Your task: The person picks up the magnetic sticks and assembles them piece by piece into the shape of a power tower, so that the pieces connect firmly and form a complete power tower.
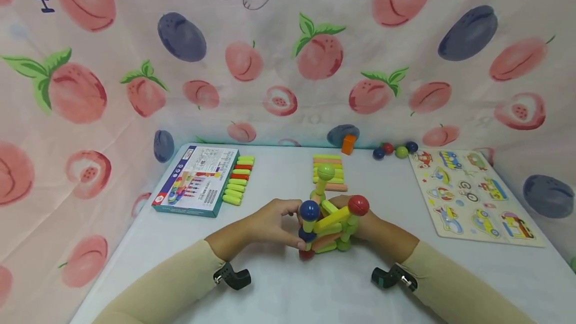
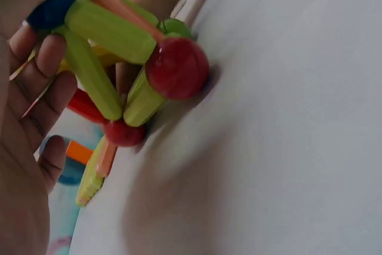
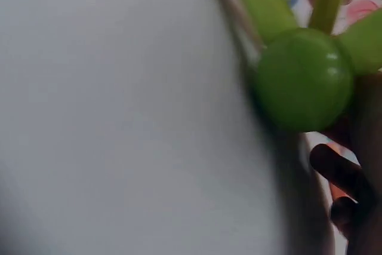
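On the table stands a frame of colored sticks and balls [image 1: 333, 226], with blue, red and green balls at its joints. My left hand [image 1: 272, 226] holds its left side, thumb at the lower blue ball [image 1: 307, 234]. In the left wrist view, the left hand's fingers [image 2: 51, 58] curl behind that blue ball, and a red ball [image 2: 177, 68] rests low on the frame. My right hand [image 1: 366, 221] grips the far right side, largely hidden by the sticks. A green ball [image 3: 305, 80] fills much of the right wrist view, beside dark, partly seen fingers [image 3: 343, 174].
A boxed set [image 1: 195, 179] lies at left beside a row of green and red sticks [image 1: 238, 182]. More sticks [image 1: 327, 164] lie behind the frame, near an orange block [image 1: 348, 144]. Several loose balls [image 1: 401, 152] and a vehicle puzzle board [image 1: 468, 196] are at right.
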Demonstrator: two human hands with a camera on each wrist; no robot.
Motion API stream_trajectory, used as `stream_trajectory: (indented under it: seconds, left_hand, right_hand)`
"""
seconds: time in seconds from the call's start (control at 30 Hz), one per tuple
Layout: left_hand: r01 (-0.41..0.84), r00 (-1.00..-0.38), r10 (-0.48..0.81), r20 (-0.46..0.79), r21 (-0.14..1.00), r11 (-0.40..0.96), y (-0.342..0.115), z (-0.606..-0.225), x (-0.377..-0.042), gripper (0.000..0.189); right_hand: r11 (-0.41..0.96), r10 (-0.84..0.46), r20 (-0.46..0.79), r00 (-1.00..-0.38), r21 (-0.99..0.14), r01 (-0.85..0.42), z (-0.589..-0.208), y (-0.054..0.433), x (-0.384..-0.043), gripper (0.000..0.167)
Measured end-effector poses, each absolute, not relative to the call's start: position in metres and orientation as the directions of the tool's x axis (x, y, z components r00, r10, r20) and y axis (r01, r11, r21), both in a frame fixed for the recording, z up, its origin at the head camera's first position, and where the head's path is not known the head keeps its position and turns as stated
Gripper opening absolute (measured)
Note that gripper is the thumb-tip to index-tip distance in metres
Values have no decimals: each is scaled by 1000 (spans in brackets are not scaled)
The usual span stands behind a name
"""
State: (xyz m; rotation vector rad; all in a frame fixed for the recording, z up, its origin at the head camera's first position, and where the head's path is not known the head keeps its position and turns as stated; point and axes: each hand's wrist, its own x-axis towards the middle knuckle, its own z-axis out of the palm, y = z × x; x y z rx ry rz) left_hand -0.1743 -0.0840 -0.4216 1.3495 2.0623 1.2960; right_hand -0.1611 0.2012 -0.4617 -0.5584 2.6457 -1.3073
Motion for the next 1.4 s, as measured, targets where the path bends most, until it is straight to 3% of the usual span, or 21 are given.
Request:
stream_trajectory:
  seconds: [0.07, 0.17, 0.27, 0.4, 0.5, 0.6, 0.77, 0.87, 0.97, 1.03, 1.13, 1.23, 1.4]
  left_hand:
    - [517, -467, 852, 237, 855, 45, -85, -425, -178, 38]
    - [515, -515, 796, 317, 857, -8, -85, -423, -187, 32]
    - [511, -588, 741, 325, 859, 29, -77, -413, -192, 36]
    - [505, -600, 756, 260, 857, 107, -60, -401, -193, 53]
    - [496, -582, 780, 230, 861, 116, -49, -398, -195, 52]
    - [464, -579, 785, 220, 881, 95, -41, -396, -200, 38]
    - [424, -561, 802, 205, 903, 65, -38, -394, -209, 31]
    - [391, -547, 815, 189, 919, 49, -40, -394, -210, 30]
    - [344, -553, 814, 177, 938, 29, -44, -397, -211, 27]
    - [323, -559, 810, 178, 946, 15, -45, -399, -211, 27]
    - [313, -559, 806, 195, 950, -13, -45, -400, -211, 28]
    - [301, -560, 806, 191, 953, -17, -45, -400, -209, 29]
    - [303, -565, 806, 176, 953, 4, -46, -401, -205, 32]
  right_hand:
    - [650, -352, 134, -927, -677, -345, -461, 202, -162, 22]
    - [815, -322, 272, -907, -407, -412, -459, 206, -165, 31]
    - [900, -341, 286, -896, -178, -399, -457, 211, -169, 42]
    - [939, -317, 189, -930, -73, -335, -456, 212, -176, 46]
    - [955, -246, 145, -958, -132, -265, -452, 214, -179, 41]
    - [960, -211, 109, -971, -165, -227, -442, 218, -178, 33]
    - [949, -237, -54, -970, -228, -219, -422, 229, -175, 28]
    - [840, -285, -152, -946, -516, -170, -411, 236, -172, 29]
    - [526, -375, -158, -914, -848, -69, -401, 243, -168, 32]
    - [322, -448, -133, -884, -946, -21, -396, 247, -165, 34]
    - [198, -533, -89, -841, -980, -22, -392, 250, -161, 26]
    - [187, -574, -80, -815, -982, -36, -389, 250, -158, 21]
    - [173, -625, -59, -779, -983, -65, -387, 245, -154, 33]
